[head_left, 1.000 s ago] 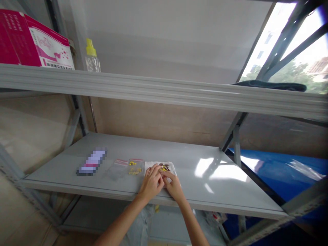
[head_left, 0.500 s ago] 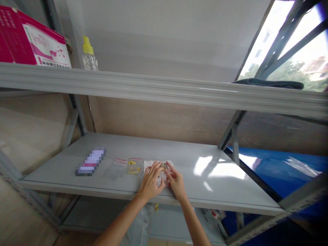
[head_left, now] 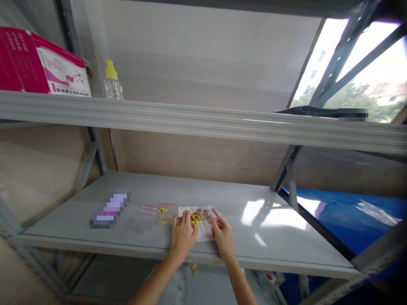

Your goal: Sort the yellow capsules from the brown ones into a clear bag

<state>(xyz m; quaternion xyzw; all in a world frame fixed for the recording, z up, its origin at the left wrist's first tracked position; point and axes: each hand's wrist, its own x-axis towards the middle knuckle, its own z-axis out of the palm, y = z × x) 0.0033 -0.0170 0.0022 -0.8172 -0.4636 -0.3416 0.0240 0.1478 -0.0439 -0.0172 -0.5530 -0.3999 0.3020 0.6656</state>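
A white paper sheet lies near the front of the grey shelf and carries a small heap of yellow and dark pieces. My left hand rests flat on the sheet's left side, fingertips touching the yellow pieces. My right hand is on the sheet's right side with its fingers spread and the index finger raised. Neither hand visibly grips anything. Just left of the sheet lie two small clear zip bags with red strips; one holds yellow pieces, the other looks empty.
A blurred flat object lies further left on the shelf. The upper shelf holds a pink box, a clear bottle with a yellow cap and a dark item. A blue surface is at the right.
My hands have drawn apart and back toward the shelf's front edge, uncovering the heap of pieces. More yellow pieces now show on the sheet. The view tilted slightly upward.
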